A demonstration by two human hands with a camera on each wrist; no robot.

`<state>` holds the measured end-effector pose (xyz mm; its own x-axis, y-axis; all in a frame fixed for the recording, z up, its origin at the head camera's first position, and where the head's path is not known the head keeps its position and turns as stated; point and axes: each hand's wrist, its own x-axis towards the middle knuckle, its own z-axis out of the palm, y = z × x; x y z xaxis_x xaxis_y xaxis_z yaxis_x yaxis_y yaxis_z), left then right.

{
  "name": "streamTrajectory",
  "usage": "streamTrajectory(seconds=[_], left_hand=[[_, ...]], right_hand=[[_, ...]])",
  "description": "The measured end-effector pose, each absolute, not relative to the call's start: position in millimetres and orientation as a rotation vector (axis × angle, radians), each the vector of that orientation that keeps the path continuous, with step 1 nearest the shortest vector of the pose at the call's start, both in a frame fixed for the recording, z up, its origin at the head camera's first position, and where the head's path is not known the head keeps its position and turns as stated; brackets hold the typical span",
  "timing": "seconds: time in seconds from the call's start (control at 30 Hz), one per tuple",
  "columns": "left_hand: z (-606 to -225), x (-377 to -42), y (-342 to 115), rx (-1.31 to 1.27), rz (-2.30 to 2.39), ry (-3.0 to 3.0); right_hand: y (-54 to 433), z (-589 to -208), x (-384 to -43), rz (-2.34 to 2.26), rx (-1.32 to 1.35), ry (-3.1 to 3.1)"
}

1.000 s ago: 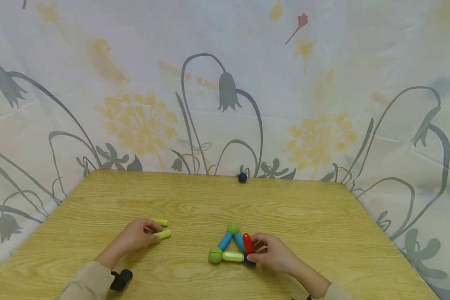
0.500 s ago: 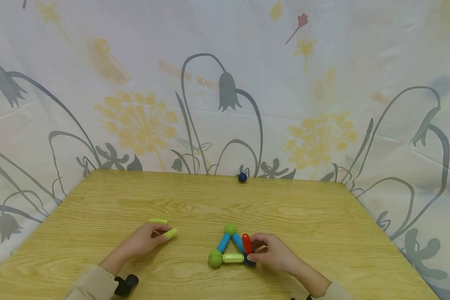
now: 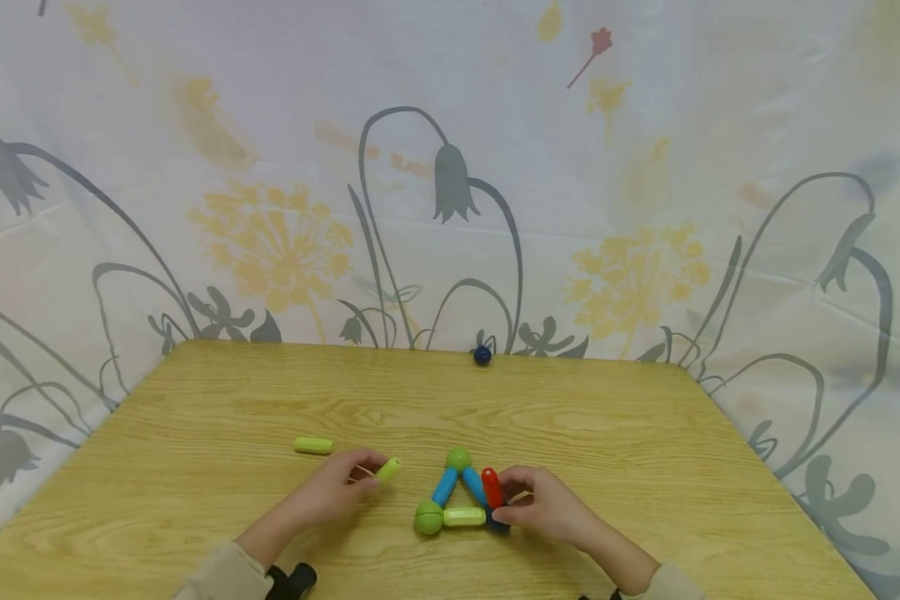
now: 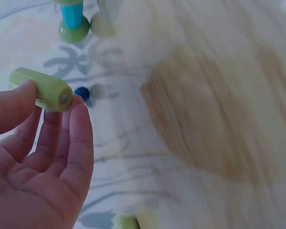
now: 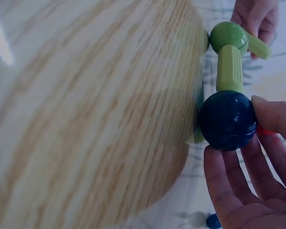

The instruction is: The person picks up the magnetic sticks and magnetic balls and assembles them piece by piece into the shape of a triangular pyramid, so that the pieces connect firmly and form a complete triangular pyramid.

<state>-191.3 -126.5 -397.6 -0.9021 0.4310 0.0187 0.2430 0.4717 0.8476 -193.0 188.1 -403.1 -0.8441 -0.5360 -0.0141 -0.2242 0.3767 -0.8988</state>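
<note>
My left hand [image 3: 337, 492] pinches a yellow-green rod [image 3: 389, 470] between thumb and fingers, to the left of a triangle of rods and balls. In the left wrist view a round metallic spot shows on the end of this rod [image 4: 47, 90]. The triangle joins two green balls [image 3: 429, 517], a dark blue ball [image 3: 498, 522], two blue rods [image 3: 445, 486] and a yellow-green side rod [image 3: 464, 517]. At its right corner my right hand [image 3: 543, 504] grips the dark blue ball, thumb and fingertips against it. Up from that ball stands a red rod [image 3: 492, 487], leaning slightly left.
Another yellow-green rod [image 3: 314, 446] lies on the wooden table [image 3: 615, 425], behind and left of my left hand. A loose dark blue ball [image 3: 482, 356] sits at the far table edge, before a flower-printed cloth [image 3: 450, 267].
My left hand has picked up one yellow-green rod and carried it right, toward the triangle, leaving the other rod lying. My right hand stays on the dark blue ball.
</note>
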Motion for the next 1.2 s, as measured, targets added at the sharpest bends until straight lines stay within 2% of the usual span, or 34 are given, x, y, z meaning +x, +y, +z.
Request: streamTrajectory(seconds=[0.73, 1.2], left_hand=[[-391, -184, -73, 0.732, 1.467, 2.388], [-400, -190, -79, 0.767, 1.504, 2.386]], right_hand=[[188, -404, -193, -1.452, -0.686, 2.347], [190, -404, -194, -1.445, -0.683, 2.350]])
